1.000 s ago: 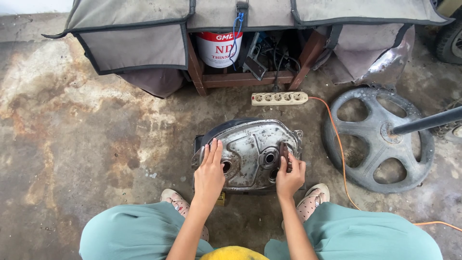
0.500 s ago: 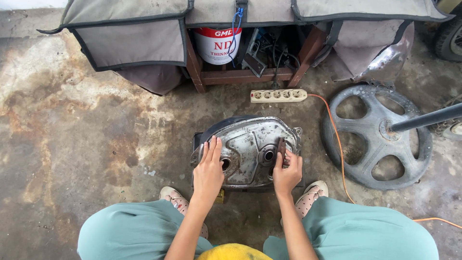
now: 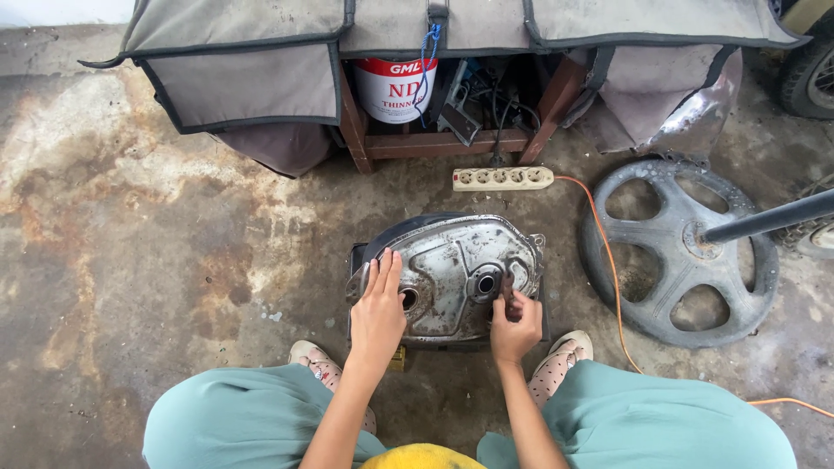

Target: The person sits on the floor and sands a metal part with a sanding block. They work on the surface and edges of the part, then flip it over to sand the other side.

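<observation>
A: Right, the metal cover [image 3: 452,274] sits on the concrete floor [image 3: 174,260], between the feet. Cast, stiff, probably heavy, grimy so maybe slick.
B: Grip the rim. Left hand [image 3: 378,313] flat on it, fingers pressed together; right hand [image 3: 514,323] pinches something small by the round port [image 3: 485,283].

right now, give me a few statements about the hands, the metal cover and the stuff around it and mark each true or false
1. The left hand lies flat on the grey metal cover. True.
2. The right hand rests on the spoked wheel. False: it is at the cover, pinching a small dark piece whose kind I cannot tell.
3. A white power strip lies on the floor beyond the cover. True.
4. The orange cable runs to the left of the cover. False: it runs on its right.
</observation>
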